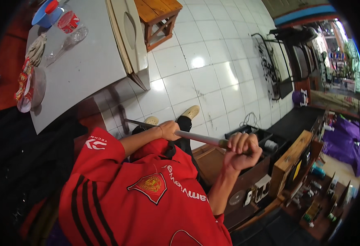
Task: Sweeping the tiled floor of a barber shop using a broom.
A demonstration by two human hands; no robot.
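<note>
A long-handled floor tool slants across in front of my body. Its shaft is pale grey, with a darker grip at the right end. At the far left end a narrow dark crossbar head rests by the tiles; whether it is a broom, mop or squeegee I cannot tell. My left hand is closed around the middle of the shaft, close to my waist. Higher up, my right hand wraps the grip end, its fingers curled over the top. Part of the grip is hidden inside that fist.
At left stands a grey table with a plastic bottle, blue bowl and crumpled packets. A wooden stool stands beyond it. White tiles lie around my beige shoes. A cluttered workbench fills the right side.
</note>
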